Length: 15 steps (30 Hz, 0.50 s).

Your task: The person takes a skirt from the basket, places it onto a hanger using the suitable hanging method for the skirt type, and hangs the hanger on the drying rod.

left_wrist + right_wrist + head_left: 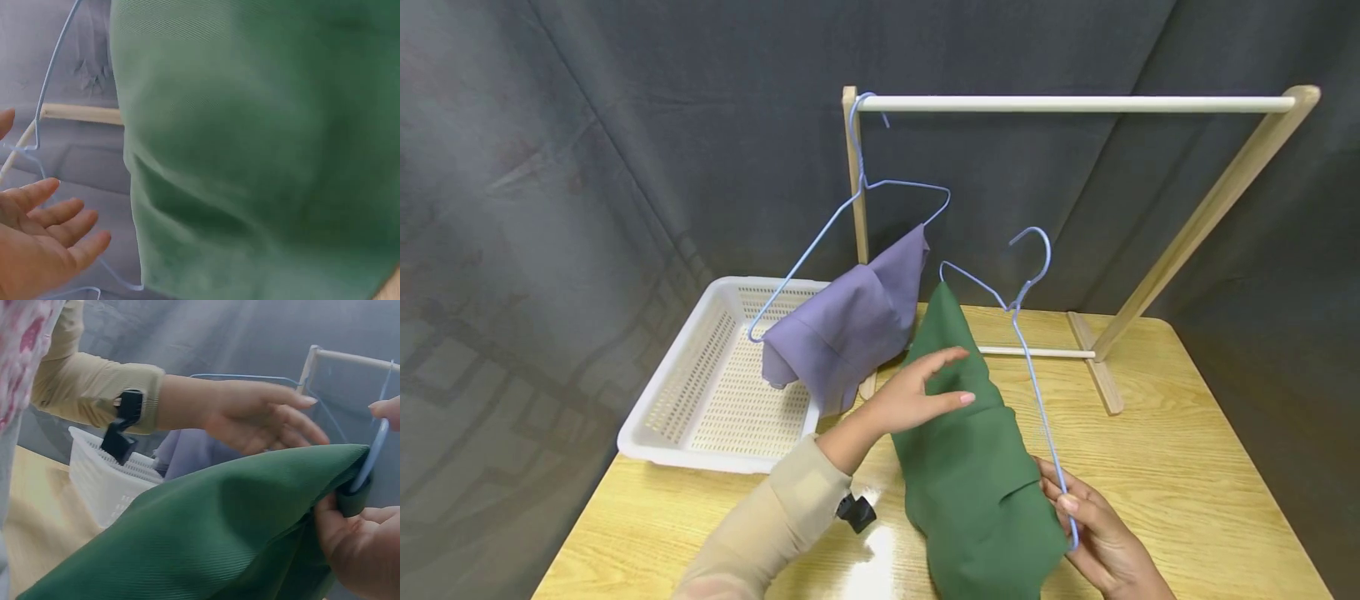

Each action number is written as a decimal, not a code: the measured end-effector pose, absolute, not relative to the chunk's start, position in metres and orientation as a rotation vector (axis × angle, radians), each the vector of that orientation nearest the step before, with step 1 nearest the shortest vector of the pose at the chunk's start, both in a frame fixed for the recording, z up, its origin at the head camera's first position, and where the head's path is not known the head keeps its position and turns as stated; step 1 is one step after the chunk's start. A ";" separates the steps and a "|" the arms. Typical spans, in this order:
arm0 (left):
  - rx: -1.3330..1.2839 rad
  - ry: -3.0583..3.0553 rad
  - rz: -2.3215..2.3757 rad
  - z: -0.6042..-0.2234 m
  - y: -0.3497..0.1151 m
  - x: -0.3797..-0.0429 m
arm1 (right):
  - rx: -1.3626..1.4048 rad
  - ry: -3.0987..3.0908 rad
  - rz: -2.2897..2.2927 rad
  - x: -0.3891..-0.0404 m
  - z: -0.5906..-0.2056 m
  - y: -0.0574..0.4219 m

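A green cloth (977,475) is draped over a light blue wire hanger (1033,379), held in the air above the table. My right hand (1097,529) pinches the hanger near its lower right corner, thumb on the wire and fingers behind. In the right wrist view the cloth (237,500) folds round the wire beside those fingers. My left hand (917,396) is over the cloth's upper left part, thumb and fingers spread and relaxed. The left wrist view also shows that left hand (44,237) with fingers apart, holding nothing, beside the cloth's edge.
A wooden rack with a white top rod (1075,104) stands at the back of the table (1180,500). On its left end hangs another blue hanger (808,250) with a purple cloth (857,325), overlapping a white basket (647,446). A grey curtain (737,125) is behind.
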<state>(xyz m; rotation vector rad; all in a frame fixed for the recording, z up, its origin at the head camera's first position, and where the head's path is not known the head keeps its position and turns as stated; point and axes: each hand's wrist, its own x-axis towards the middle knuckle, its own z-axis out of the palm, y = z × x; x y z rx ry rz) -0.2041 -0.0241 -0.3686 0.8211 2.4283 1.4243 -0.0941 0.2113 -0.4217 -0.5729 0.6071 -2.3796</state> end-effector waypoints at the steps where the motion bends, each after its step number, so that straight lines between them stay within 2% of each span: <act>1: 0.840 2.465 1.385 -0.369 -0.027 -0.204 | -0.582 0.583 -2.393 -0.095 -0.421 0.213; 15: 0.895 2.813 0.985 -0.375 -0.045 -0.203 | -0.581 0.656 -2.530 -0.111 -0.409 0.240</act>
